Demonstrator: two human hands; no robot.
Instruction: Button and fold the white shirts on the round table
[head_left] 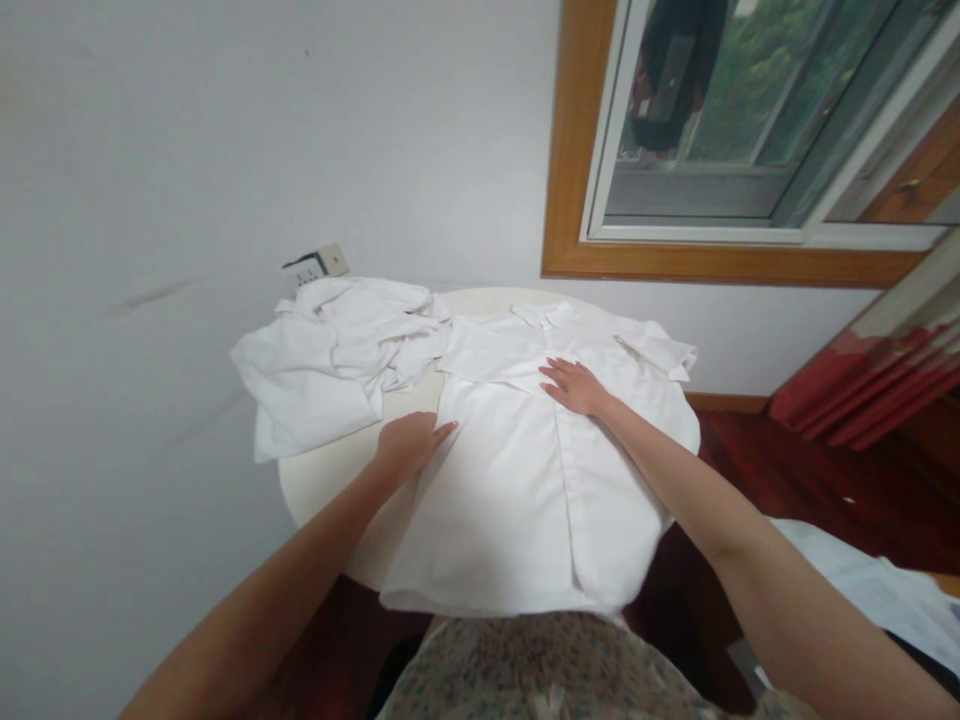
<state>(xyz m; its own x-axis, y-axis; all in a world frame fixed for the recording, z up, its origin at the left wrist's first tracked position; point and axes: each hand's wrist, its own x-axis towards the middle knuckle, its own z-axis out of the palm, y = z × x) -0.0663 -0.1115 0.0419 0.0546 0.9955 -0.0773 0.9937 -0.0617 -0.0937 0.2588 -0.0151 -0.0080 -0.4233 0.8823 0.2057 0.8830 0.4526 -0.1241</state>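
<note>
A white short-sleeved shirt [517,480] lies spread flat, front up, on a small round cream table [330,480], its collar toward the wall. My left hand [411,443] rests on the shirt's left edge, fingers together and flat, touching the cloth near a folded-in sleeve. My right hand [574,386] lies flat on the shirt's chest, fingers spread, pressing the fabric. Neither hand grips anything that I can see.
A crumpled pile of white clothes [334,360] sits on the table's far left, against the white wall. A wall socket [319,264] is behind it. A wood-framed window [750,140] is at upper right, red curtain [877,385] and dark floor to the right.
</note>
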